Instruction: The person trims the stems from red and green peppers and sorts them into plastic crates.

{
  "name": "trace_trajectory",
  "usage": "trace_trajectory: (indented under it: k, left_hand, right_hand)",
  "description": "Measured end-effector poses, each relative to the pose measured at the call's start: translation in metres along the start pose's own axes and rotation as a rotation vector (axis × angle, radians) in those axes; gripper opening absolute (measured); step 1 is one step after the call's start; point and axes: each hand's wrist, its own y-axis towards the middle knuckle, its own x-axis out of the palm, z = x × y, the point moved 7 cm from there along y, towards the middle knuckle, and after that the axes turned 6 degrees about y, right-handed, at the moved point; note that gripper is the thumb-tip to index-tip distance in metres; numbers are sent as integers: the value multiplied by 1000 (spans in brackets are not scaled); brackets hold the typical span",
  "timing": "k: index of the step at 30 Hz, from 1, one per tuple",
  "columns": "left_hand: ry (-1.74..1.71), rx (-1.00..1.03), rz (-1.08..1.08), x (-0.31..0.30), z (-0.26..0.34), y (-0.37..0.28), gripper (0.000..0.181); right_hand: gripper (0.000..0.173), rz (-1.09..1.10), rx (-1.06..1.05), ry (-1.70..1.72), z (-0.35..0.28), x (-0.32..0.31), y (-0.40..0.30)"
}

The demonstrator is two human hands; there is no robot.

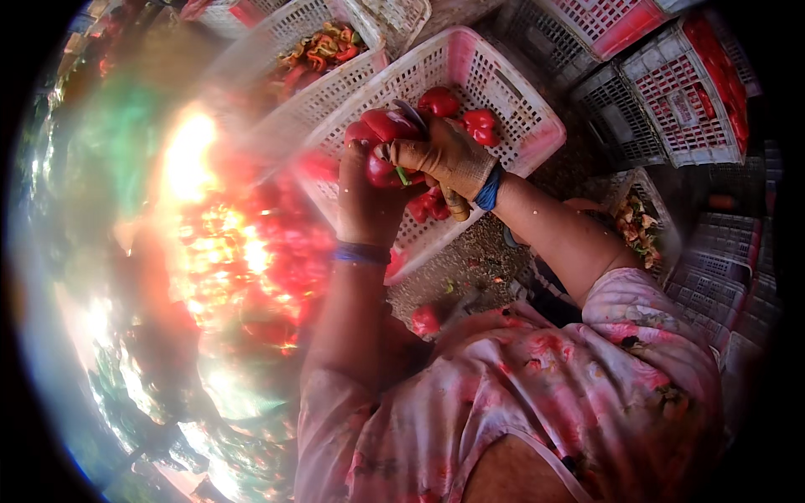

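Observation:
Both hands wear brown-stained gloves with blue bands at the wrists. My left hand (pixel 371 195) grips a red bell pepper (pixel 387 129) with a green stem from its near left side. In my right hand (pixel 449 160) is a curved blade (pixel 410 116), its handle hidden by the fingers, and it lies against the top of the pepper. My right fingertips touch the pepper too. Both hands are over a white plastic crate (pixel 534 113) with pink stains, where several red bell peppers (pixel 481 126) lie. What the palms cover is hidden.
Another crate (pixel 377 60) with pepper scraps (pixel 327 47) stands beyond. A heap of red peppers (pixel 251 264), washed out by glare, lies at left. Stacked crates (pixel 685 107) and a small crate of scraps (pixel 635 226) are at right. A red pepper (pixel 426 319) is near my lap.

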Motion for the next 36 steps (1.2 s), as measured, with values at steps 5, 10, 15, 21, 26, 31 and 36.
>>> trace_trajectory:
  k: [5,10,15,21,26,31,36]
  left_hand:
    - [499,-95,-42,-14,2,-2,57]
    - [183,-18,-47,-17,-10,0,40]
    - [-195,-114,-10,-7,-17,-3,40]
    - [-310,-274,-146,-20,-36,9,48]
    - [-323,-306,8,-31,-33,19,49]
    - [-335,-271,-42,-12,-59,23,28]
    - [-262,-339,-80,-11,-60,16,30]
  right_hand:
    - [61,37,-99,-214,21,-12,12]
    - [45,-45,-86,81,45,-10,18]
    - [27,-118,4,146,72,-18,13]
    - [43,-59,33,385,80,-20,13]
    - [46,134,-437,-448,4,-19,-8]
    - [41,194,-486,-844,17,-17,-12]
    - [31,302,-66,-224,49,-35,-6]
